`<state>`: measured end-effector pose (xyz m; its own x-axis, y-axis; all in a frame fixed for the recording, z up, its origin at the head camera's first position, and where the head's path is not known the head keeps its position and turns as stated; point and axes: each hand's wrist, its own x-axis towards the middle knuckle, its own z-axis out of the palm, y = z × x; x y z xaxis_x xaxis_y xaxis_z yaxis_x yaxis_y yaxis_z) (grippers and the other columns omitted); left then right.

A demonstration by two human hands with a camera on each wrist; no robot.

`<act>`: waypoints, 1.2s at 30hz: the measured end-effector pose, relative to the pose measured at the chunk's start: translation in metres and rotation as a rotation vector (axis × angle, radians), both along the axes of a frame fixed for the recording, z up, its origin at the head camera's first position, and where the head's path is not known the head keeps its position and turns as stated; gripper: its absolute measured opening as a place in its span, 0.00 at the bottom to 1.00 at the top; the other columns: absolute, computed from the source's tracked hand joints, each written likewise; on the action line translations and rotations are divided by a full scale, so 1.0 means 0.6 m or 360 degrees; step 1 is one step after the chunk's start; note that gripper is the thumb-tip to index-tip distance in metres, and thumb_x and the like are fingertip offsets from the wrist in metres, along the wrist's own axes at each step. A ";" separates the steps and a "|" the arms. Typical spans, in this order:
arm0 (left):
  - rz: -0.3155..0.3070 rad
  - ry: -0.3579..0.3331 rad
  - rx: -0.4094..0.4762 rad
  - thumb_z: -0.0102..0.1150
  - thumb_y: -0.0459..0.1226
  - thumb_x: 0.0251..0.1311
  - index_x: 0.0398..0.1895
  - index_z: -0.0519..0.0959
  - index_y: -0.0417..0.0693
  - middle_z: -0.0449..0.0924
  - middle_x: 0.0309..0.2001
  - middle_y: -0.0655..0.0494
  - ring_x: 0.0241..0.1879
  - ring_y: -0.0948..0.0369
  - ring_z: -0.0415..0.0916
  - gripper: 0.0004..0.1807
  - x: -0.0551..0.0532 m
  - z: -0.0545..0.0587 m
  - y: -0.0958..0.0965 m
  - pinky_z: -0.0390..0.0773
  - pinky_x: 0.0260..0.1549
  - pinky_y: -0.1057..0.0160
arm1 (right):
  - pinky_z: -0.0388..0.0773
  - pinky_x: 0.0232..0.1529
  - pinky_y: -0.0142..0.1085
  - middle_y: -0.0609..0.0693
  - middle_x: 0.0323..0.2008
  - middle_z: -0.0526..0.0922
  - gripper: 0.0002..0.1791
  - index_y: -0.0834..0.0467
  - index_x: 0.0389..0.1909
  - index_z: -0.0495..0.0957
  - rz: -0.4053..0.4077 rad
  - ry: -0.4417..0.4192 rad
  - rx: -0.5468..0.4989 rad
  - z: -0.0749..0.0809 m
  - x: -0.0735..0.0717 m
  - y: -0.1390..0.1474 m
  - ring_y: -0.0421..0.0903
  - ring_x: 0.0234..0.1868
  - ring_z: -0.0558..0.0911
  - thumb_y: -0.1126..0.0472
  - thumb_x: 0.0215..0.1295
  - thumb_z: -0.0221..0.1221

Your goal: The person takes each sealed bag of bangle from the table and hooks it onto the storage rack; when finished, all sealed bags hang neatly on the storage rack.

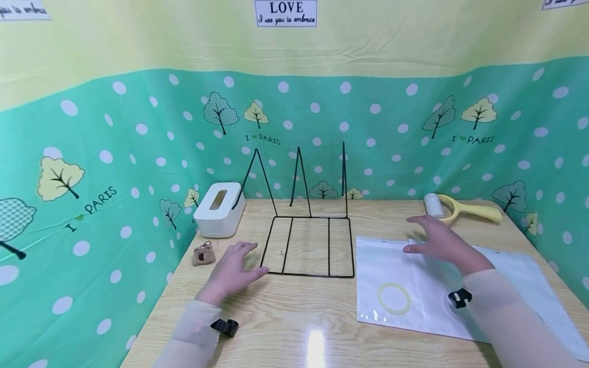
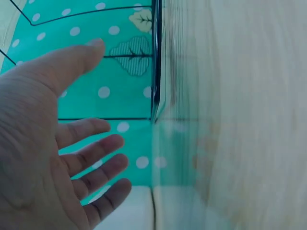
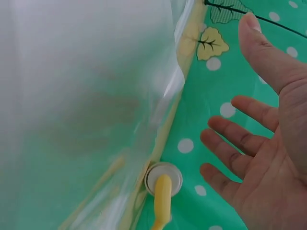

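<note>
A black wire rack (image 1: pixel 307 274) with several pointed uprights along its back stands mid-table. My left hand (image 1: pixel 233 271) hovers at the rack's front left corner, thumb and fingers spread, holding nothing. In the left wrist view, the fingers of that hand (image 2: pixel 96 158) are loosely extended beside the dark wire (image 2: pixel 156 57). To the right lie translucent white plastic bags (image 1: pixel 379 263), the left one showing a pale yellow ring (image 1: pixel 380 299). Over their back edge is my right hand (image 1: pixel 440 243), its fingers apart and holding nothing; the right wrist view shows its bare palm (image 3: pixel 283 153).
A yellow-handled lint roller (image 1: pixel 478 211) lies at the back right, behind the bags. At the back left sits a white tissue box (image 1: pixel 217 224), with a brown bear-shaped keychain (image 1: pixel 203 255) in front of it. A green patterned cloth (image 1: pixel 137 216) walls in the table.
</note>
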<state>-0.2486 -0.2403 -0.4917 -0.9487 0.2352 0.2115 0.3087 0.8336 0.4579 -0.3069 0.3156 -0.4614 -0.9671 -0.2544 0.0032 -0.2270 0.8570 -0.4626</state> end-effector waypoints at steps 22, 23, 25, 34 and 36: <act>0.0019 -0.0193 0.0115 0.78 0.49 0.59 0.66 0.79 0.42 0.79 0.48 0.57 0.42 0.60 0.75 0.35 -0.013 -0.031 0.009 0.78 0.46 0.53 | 0.71 0.63 0.63 0.65 0.60 0.80 0.39 0.66 0.65 0.77 0.0109 -0.0113 0.0021 -0.022 -0.037 -0.055 0.67 0.63 0.76 0.54 0.55 0.80; 0.0016 -0.0191 0.0118 0.78 0.48 0.59 0.65 0.79 0.42 0.78 0.46 0.58 0.41 0.61 0.73 0.34 -0.014 -0.033 0.008 0.77 0.44 0.55 | 0.72 0.63 0.62 0.64 0.59 0.80 0.38 0.66 0.64 0.78 0.0102 -0.0113 0.0041 -0.023 -0.038 -0.055 0.66 0.62 0.77 0.54 0.55 0.80; 0.0006 -0.0183 0.0127 0.79 0.48 0.58 0.62 0.80 0.42 0.77 0.43 0.58 0.37 0.61 0.71 0.32 -0.016 -0.038 0.007 0.75 0.41 0.56 | 0.73 0.62 0.62 0.62 0.57 0.82 0.37 0.65 0.62 0.80 0.0107 -0.0105 0.0081 -0.025 -0.041 -0.056 0.64 0.60 0.78 0.55 0.54 0.80; 0.0049 -0.0230 0.0293 0.80 0.43 0.57 0.58 0.83 0.44 0.76 0.40 0.58 0.35 0.61 0.71 0.27 -0.023 -0.046 0.004 0.72 0.38 0.58 | 0.74 0.57 0.58 0.53 0.46 0.88 0.30 0.61 0.53 0.86 0.0150 -0.0016 0.0246 -0.036 -0.050 -0.052 0.57 0.50 0.80 0.54 0.50 0.82; 0.0071 -0.0249 0.0315 0.80 0.43 0.57 0.57 0.83 0.45 0.76 0.40 0.58 0.35 0.61 0.71 0.26 -0.024 -0.047 0.003 0.71 0.38 0.58 | 0.72 0.57 0.58 0.52 0.45 0.88 0.29 0.60 0.52 0.87 0.0146 -0.0004 0.0270 -0.039 -0.053 -0.052 0.57 0.50 0.80 0.54 0.50 0.82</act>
